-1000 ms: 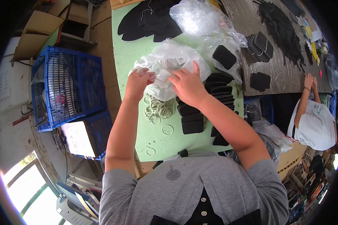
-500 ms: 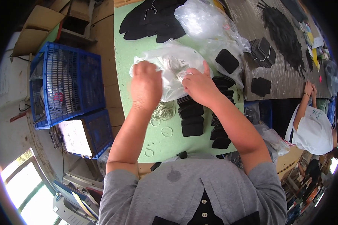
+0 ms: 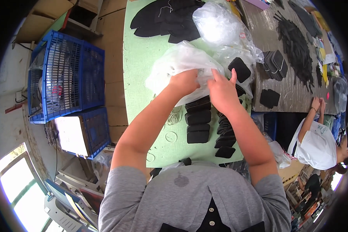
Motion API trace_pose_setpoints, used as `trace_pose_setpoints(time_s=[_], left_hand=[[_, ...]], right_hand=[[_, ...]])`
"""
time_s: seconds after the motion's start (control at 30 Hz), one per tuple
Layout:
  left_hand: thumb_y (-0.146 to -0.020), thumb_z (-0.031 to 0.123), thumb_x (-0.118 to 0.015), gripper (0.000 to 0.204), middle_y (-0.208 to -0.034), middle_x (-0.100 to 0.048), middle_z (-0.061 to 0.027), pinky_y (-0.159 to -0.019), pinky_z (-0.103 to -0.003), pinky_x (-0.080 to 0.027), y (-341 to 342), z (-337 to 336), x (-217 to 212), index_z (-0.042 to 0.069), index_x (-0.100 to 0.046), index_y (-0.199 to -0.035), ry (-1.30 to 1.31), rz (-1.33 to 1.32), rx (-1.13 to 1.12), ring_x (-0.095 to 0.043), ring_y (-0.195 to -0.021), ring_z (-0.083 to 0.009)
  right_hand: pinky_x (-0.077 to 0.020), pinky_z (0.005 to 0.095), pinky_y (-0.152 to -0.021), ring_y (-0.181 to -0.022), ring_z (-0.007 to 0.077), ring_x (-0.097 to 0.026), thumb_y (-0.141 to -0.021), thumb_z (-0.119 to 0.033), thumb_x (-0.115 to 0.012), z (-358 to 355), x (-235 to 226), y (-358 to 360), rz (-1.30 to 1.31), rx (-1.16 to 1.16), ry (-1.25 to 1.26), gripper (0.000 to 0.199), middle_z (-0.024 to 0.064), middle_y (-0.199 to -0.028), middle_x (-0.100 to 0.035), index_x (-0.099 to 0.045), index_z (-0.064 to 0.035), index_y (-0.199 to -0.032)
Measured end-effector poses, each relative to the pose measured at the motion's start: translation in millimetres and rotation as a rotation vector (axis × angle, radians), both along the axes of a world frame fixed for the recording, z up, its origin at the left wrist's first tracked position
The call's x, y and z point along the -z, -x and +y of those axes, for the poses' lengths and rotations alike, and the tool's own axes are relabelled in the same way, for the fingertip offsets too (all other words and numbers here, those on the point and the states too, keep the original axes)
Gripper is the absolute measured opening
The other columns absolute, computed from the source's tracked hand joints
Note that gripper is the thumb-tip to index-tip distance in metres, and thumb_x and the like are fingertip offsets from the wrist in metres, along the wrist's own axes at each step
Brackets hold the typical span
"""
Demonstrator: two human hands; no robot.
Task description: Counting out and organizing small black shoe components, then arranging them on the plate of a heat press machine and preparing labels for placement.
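Observation:
A translucent white plastic bag (image 3: 170,63) lies on the green table in front of me. My left hand (image 3: 185,82) is closed at the bag's near side, its fingertips partly hidden by the film. Beside it, my right hand (image 3: 223,92) pinches the bag's right edge, with some fingers pointing up. Just below my hands stand rows of black rounded pads (image 3: 198,132). Left of these lie loose white rubber bands (image 3: 174,117), with a single band (image 3: 171,137) nearer to me. Whatever the bag contains is hidden now.
Black cut pieces (image 3: 162,19) and a clear plastic bag (image 3: 218,25) lie at the back of the green table (image 3: 137,69). On the brown table at right are black strips (image 3: 295,50) and a banded pad stack (image 3: 274,65). Blue crates (image 3: 67,77) stand left; a co-worker (image 3: 317,143) works right.
My left hand has moved right, close to my right hand. The bag has been turned over, so the white contents seen before are covered. The whole view has shifted slightly.

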State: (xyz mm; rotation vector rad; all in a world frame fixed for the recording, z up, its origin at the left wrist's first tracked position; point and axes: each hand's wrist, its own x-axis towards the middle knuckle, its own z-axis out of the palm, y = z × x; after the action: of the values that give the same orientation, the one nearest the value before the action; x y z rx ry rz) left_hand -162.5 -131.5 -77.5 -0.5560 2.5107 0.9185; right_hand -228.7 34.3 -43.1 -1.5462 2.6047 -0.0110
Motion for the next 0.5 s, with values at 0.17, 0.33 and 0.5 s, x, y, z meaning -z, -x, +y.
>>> trace_pose_setpoints(time_s=[0.17, 0.33, 0.5], left_hand=[[-0.079, 0.01, -0.067, 0.016, -0.103, -0.066, -0.011, -0.078, -0.04, -0.051, -17, 1, -5, 0.007, -0.062, -0.094, 0.047, 0.4, 0.084, -0.064, -0.093, -0.0316], [-0.079, 0.003, -0.063, 0.014, -0.102, -0.065, -0.0097, -0.075, -0.04, -0.053, -58, -6, 15, 0.007, -0.062, -0.093, 0.194, 0.833, 0.123, -0.063, -0.089, -0.0342], [-0.076, -0.004, -0.065, 0.017, -0.098, -0.066, -0.0124, -0.075, -0.037, -0.054, -70, -12, 27, 0.006, -0.063, -0.09, -0.116, 0.744, -0.216, -0.064, -0.088, -0.0339]], right_hand=[[-0.0217, 0.0665, -0.107, -0.105, 0.0242, -0.062, -0.085, -0.005, -0.057, 3, 8, 6, -0.071, 0.144, 0.227, 0.045, 0.013, -0.128, -0.055, -0.052, -0.008, -0.129], [-0.0232, 0.0636, -0.107, -0.113, 0.0265, -0.059, -0.079, -0.008, -0.072, 5, 1, 7, -0.139, 0.166, 0.149, 0.062, 0.0143, -0.135, -0.05, -0.046, -0.014, -0.134], [-0.0226, 0.0632, -0.108, -0.113, 0.0257, -0.059, -0.076, -0.013, -0.075, 3, -2, 5, -0.172, 0.147, 0.086, 0.059, 0.0129, -0.139, -0.047, -0.051, -0.0157, -0.131]])
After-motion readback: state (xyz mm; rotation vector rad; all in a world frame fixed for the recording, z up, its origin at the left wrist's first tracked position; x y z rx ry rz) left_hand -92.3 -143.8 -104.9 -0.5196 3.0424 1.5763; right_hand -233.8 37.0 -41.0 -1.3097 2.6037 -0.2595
